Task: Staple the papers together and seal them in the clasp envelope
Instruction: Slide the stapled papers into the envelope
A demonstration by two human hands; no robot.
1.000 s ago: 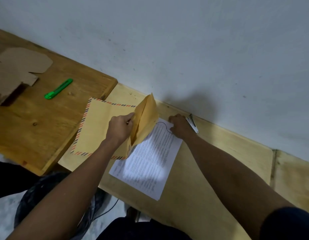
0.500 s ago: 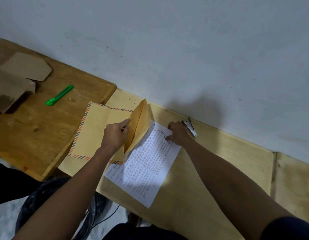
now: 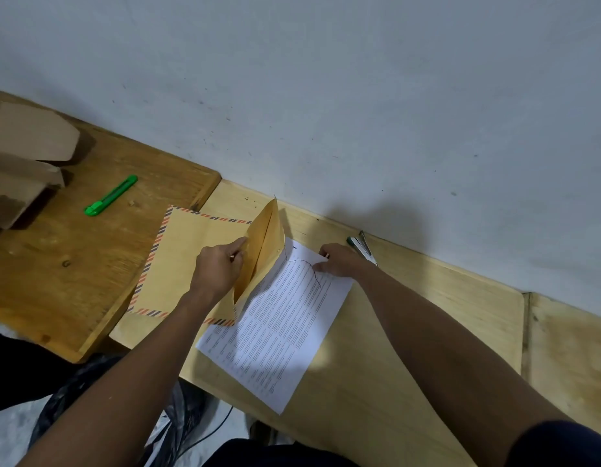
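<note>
Papers [image 3: 279, 332] slid left toward envelope [image 3: 191, 261] | left hand [image 3: 218, 269] pinches flap open | right hand [image 3: 339, 261] pinches papers' far corner

Scuffed white wall [image 3: 359, 96]; pale wooden tabletop [image 3: 410, 332].

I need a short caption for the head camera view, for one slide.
Left hand lifts the envelope flap while right hand holds the papers; stapler by the wall.

Envelope [image 3: 188, 261]: manila yellow, red-and-navy striped border. Papers [image 3: 279, 335]: white, dense black print. Utility knife [image 3: 110, 195]: bright green. Cardboard [image 3: 26, 143]: brown. Counter [image 3: 410, 332]: pale yellow wood. Stapler [image 3: 362, 247]: silver and dark. Wall [image 3: 326, 96]: grey-white.
</note>
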